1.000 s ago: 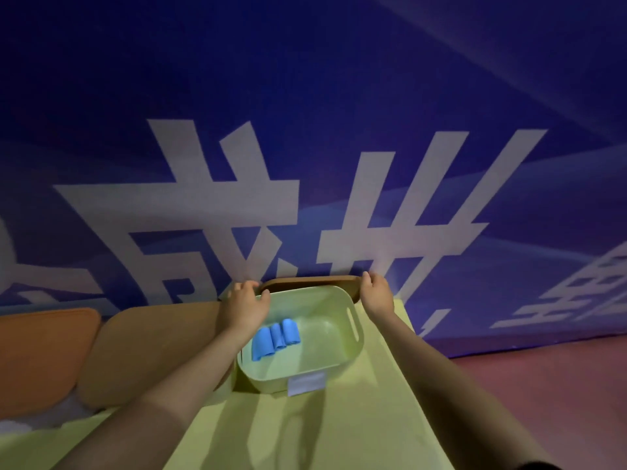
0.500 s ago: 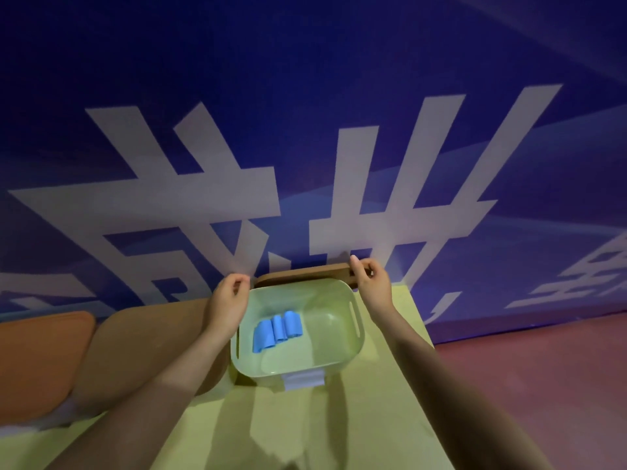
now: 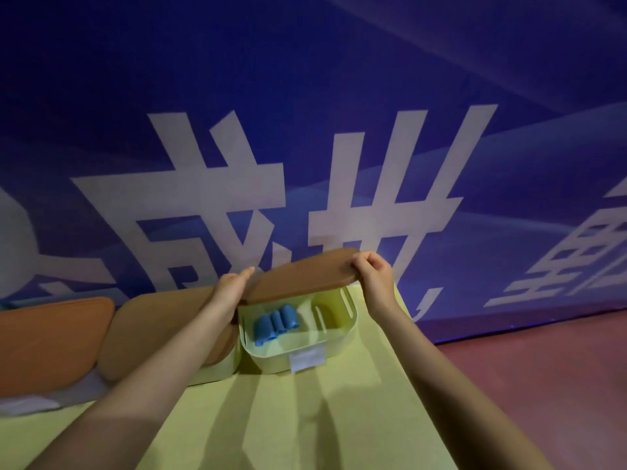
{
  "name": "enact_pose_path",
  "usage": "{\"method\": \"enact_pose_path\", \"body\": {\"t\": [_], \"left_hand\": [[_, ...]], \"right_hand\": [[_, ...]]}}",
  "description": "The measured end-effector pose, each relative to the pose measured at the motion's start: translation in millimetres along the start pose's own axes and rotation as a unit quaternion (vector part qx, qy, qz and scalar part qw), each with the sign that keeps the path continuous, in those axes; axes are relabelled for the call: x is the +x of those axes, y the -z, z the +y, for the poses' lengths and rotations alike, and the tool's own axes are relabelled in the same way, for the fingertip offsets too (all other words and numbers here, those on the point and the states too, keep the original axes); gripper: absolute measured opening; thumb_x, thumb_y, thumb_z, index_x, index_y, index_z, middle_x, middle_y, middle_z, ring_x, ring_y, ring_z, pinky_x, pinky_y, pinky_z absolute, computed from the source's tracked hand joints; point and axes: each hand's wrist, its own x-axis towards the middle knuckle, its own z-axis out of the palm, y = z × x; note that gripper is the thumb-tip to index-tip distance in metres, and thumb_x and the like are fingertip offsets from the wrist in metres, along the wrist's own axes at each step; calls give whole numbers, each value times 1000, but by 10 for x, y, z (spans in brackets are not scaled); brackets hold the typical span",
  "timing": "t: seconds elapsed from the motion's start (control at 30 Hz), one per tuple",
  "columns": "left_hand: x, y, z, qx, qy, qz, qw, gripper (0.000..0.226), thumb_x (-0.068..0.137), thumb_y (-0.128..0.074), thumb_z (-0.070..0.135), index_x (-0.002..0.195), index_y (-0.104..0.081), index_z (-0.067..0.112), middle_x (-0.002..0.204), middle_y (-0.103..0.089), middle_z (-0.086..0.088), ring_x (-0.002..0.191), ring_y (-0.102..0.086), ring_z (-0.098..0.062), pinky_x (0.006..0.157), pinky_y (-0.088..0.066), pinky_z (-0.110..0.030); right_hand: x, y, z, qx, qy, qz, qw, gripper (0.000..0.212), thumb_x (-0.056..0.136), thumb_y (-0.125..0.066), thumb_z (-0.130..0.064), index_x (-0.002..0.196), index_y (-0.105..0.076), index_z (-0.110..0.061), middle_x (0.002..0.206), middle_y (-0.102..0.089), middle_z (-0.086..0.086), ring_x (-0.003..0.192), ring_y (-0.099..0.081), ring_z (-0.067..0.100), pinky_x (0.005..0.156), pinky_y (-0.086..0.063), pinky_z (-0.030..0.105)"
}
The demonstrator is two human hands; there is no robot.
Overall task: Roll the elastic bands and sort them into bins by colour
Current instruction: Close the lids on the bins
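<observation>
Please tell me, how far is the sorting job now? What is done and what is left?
Done: rolled blue bands lie inside the pale green bin. In hand: the left hand and right hand hold the brown lid tilted over the bin's far edge, apparently to close it. Left: seating the lid. No loose bands are visible on the table.

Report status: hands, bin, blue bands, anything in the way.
Both hands, left and right, gripping brown lid above bin. Rolled blue bands inside. Nothing blocking.
</observation>
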Motion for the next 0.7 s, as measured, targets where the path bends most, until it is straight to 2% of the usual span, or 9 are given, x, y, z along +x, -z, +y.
{"method": "enact_pose_path", "body": {"t": [0.03, 0.1, 0.17, 0.23, 0.3, 0.37, 0.47, 0.6, 0.7], "left_hand": [[-39, 28, -23, 1, 17, -4, 1000, 28, 90, -63, 33, 102, -61, 8, 107, -64, -13, 98, -60, -30, 94, -47, -39], [-125, 83, -98, 29, 11, 0, 1000, 25, 90, -63, 29, 99, -61, 6, 108, -64, -14, 98, -59, -31, 94, -47, -40], [-253, 114, -209, 82, -35, 10, 996, 17, 95, -56, 28, 94, -60, 11, 99, -63, -10, 88, -58, -24, 85, -46, -36], [-385, 114, -339, 132, -74, 1, 988, 21, 97, -50, 31, 105, -61, 14, 101, -64, -7, 90, -58, -22, 88, -47, -37], [-470, 131, -437, 205, -91, -12, 974, 29, 97, -48, 37, 116, -59, 18, 106, -65, -3, 95, -60, -22, 92, -49, -42], [-500, 172, -523, 273, -111, -27, 955, 30, 97, -47, 40, 120, -55, 23, 107, -64, 2, 95, -59, -18, 89, -50, -38], [-558, 228, -618, 324, -133, -29, 936, 36, 97, -47, 40, 127, -49, 20, 115, -62, 0, 101, -60, -18, 89, -49, -35], [-568, 257, -737, 387, -118, -18, 914, 58, 98, -42, 41, 147, -30, 10, 141, -48, -9, 125, -50, -27, 101, -45, -42], [-616, 242, -768, 399, -122, -12, 909, 64, 100, -40, 38, 152, -16, 10, 150, -37, -11, 131, -44, -28, 102, -43, -41]], "right_hand": [[-50, 20, -3, -11, 6, -22, 1000, 18, 91, -56, -2, 74, -54, -9, 68, -52, -3, 66, -51, 6, 64, -41, 23], [-122, 58, 31, -43, 2, -65, 997, 14, 90, -59, -1, 95, -58, -15, 87, -56, -2, 83, -55, 12, 69, -46, 23], [-174, 87, 95, -110, -11, -86, 990, 48, 91, -60, -5, 133, -47, -25, 118, -51, -4, 106, -53, 15, 78, -51, 21], [-192, 114, 208, -170, -34, -70, 982, 72, 92, -61, -11, 150, -24, -29, 143, -38, -1, 126, -44, 20, 92, -52, 30], [-217, 137, 346, -223, -60, -50, 972, 77, 92, -62, -16, 152, -15, -28, 152, -29, 1, 135, -37, 25, 102, -46, 39], [-246, 151, 499, -277, -68, -53, 957, 69, 93, -61, -20, 151, -23, -22, 150, -33, 3, 134, -39, 25, 103, -42, 38], [-301, 109, 623, -325, -29, -45, 944, 49, 94, -58, -23, 141, -42, -17, 140, -46, 4, 126, -47, 21, 100, -41, 30], [-256, 26, 694, -348, 22, -45, 936, 43, 94, -56, -21, 136, -47, -18, 136, -50, 1, 124, -46, 19, 105, -40, 34], [-226, 44, 806, -368, 47, -68, 926, 41, 95, -53, -20, 135, -47, -18, 137, -50, 2, 125, -47, 20, 104, -39, 32]]}}
